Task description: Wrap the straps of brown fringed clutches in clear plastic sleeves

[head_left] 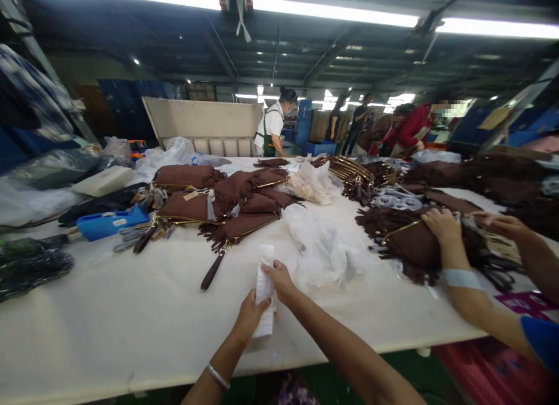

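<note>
Over the front part of the table, I hold a long white folded strip (264, 285) that looks like paper or thin plastic. My left hand (250, 316) is closed on its lower left side, the thumb lying across it. Higher up, my right hand (280, 281) pinches its right edge. Just beyond my hands lies a clear plastic bag (325, 247), crumpled. To the left of that bag are several brown fringed purses (251, 225) with gold zips, and a wrist strap (212, 271) points toward me.
At the right, a co-worker's hands (443, 225) handle another brown fringed bag (413, 247). A blue tape dispenser (112, 222) and plastic wrapping (41, 201) lie to the left. Gold metal frames (351, 171) are piled farther back. The white table (109, 312) ends close to me.
</note>
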`<move>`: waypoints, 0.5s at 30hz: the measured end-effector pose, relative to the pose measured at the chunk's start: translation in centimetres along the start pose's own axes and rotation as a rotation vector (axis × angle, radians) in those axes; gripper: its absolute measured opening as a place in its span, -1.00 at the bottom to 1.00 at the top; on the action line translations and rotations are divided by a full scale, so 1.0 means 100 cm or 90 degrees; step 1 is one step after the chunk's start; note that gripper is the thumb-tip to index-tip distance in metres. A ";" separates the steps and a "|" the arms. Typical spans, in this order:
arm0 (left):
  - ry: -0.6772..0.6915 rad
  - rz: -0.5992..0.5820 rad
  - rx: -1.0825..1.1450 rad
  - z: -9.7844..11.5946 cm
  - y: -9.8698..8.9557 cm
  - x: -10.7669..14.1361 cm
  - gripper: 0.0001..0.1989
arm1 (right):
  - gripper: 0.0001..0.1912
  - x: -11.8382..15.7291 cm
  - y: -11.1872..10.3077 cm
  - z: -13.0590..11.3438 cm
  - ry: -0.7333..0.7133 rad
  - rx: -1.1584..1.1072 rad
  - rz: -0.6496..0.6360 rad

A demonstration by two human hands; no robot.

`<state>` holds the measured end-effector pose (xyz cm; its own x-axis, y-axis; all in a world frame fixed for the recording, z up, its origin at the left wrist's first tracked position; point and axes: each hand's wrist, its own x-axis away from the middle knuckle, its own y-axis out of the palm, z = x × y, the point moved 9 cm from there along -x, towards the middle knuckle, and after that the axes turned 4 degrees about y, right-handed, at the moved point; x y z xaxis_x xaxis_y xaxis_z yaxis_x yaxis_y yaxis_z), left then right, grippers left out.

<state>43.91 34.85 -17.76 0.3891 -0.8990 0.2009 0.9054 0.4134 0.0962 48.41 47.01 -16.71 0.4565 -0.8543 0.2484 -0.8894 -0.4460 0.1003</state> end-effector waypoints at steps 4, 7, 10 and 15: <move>0.027 0.013 -0.116 -0.006 -0.003 -0.017 -0.67 | -0.50 -0.008 -0.024 -0.008 -0.032 0.077 0.049; 0.105 0.021 -0.276 -0.001 -0.003 -0.052 -0.64 | -0.32 0.004 -0.047 -0.014 -0.145 0.262 0.096; 0.159 0.026 -0.392 0.000 -0.001 -0.089 -0.53 | -0.29 0.029 -0.057 -0.005 -0.326 0.555 0.109; 0.210 0.061 -0.507 -0.001 -0.002 -0.125 -0.33 | -0.57 0.064 -0.059 0.024 -0.555 0.891 0.126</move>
<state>38.85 45.97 -20.37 0.3879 -0.9122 -0.1319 0.6668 0.3765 -0.6432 56.65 43.50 -18.03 0.6514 -0.5907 -0.4761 -0.4421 0.2144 -0.8709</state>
